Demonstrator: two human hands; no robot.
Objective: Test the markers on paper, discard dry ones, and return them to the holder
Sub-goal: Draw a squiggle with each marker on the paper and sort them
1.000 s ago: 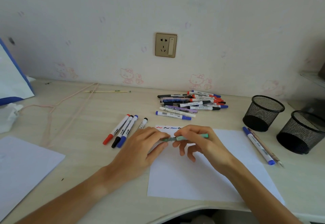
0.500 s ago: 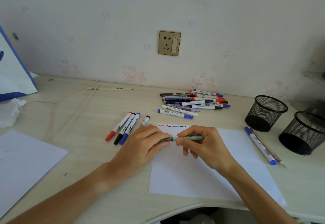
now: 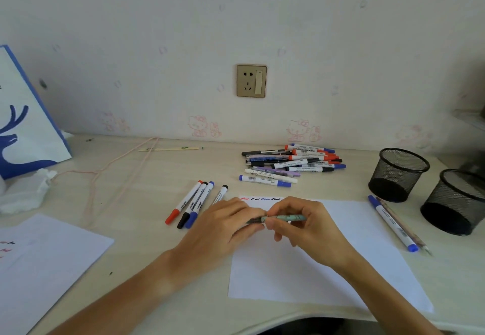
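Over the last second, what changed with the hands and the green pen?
Little changed. Both hands kept hold of the green pen over the paper: the left hand at its dark end, the right hand on the barrel. The right fingers slid toward the left hand, baring more barrel on the right. The marker pile, four markers and mesh holders stayed put.

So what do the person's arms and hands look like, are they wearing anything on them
Both forearms are bare as far as the view shows: no sleeves, gloves or watch. The left hand and right hand show no rings or markings on the fingers.
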